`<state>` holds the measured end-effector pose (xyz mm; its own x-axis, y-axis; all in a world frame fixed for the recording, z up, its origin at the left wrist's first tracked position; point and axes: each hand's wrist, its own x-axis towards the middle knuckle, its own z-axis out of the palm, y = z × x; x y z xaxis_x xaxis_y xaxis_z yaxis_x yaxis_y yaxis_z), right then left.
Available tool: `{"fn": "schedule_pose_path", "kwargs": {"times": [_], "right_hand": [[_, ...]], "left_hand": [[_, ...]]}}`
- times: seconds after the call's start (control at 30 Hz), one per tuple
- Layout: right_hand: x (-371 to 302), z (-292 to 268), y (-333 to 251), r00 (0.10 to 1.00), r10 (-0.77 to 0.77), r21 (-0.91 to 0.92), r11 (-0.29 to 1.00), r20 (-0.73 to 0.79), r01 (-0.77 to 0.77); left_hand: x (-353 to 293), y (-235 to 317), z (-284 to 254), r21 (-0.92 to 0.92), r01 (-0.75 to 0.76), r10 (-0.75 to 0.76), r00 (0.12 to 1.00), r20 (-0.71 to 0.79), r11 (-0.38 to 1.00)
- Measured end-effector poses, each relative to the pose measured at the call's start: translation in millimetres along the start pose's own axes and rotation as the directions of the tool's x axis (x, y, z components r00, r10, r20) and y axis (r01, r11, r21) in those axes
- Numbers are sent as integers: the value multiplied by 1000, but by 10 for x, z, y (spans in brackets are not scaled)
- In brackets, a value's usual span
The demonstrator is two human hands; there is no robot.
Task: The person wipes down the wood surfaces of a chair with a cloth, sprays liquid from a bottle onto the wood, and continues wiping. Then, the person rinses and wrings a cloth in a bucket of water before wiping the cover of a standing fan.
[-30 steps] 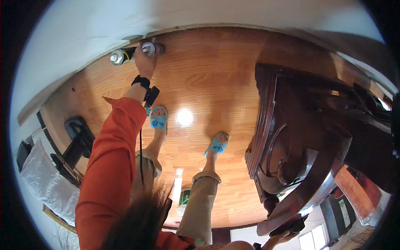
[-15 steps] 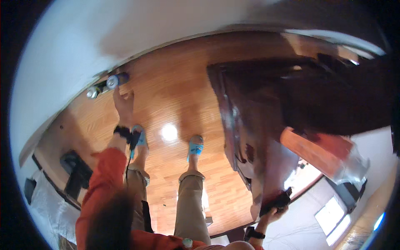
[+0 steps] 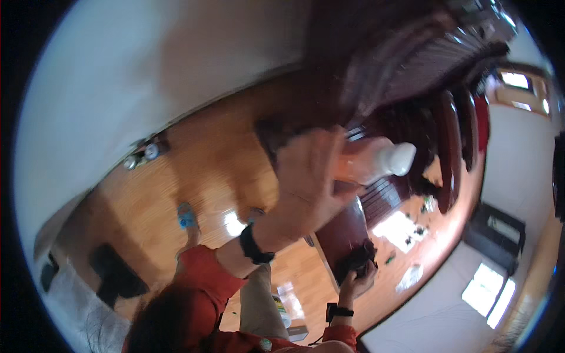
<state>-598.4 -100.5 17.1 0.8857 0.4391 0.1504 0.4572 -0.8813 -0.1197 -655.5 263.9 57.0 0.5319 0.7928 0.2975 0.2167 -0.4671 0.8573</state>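
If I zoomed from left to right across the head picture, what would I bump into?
Silver-topped aerosol can → second aerosol can → blue slipper → left hand → white-capped bottle → black box-shaped thing.

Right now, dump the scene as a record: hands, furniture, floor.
left: left hand at a white-capped orange bottle; blurred, grip unclear
right: right hand holding a dark cloth
furniture: dark wooden piece, right of the feet
floor: wood-patterned floor
near_wall: two cans
footwear: blue slippers
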Motion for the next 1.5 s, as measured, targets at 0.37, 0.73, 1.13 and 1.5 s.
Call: {"fn": "schedule_pose_path", "kwargs": {"times": [0.37, 0.73, 1.13, 1.5], "right_hand": [[-92, 102, 59, 999, 38, 60, 997, -2, -37], [-104, 217, 181, 999, -22, 300, 953, -26, 29], [10, 44, 1018, 996, 56, 346, 938, -69, -29], [-55, 77, 329, 991, 92, 317, 947, -98, -56]], "left_hand": [[-199, -127, -248, -232, -92, 65, 990, -122, 968], [-2728, -2735, -1591, -348, 672, -751, 519, -408, 653], [-3226, -5137, -1801, 273, 655, -563, 750, -349, 704], [-3815, -6015, -2145, -679, 512, -818, 522, -241, 526]]}}
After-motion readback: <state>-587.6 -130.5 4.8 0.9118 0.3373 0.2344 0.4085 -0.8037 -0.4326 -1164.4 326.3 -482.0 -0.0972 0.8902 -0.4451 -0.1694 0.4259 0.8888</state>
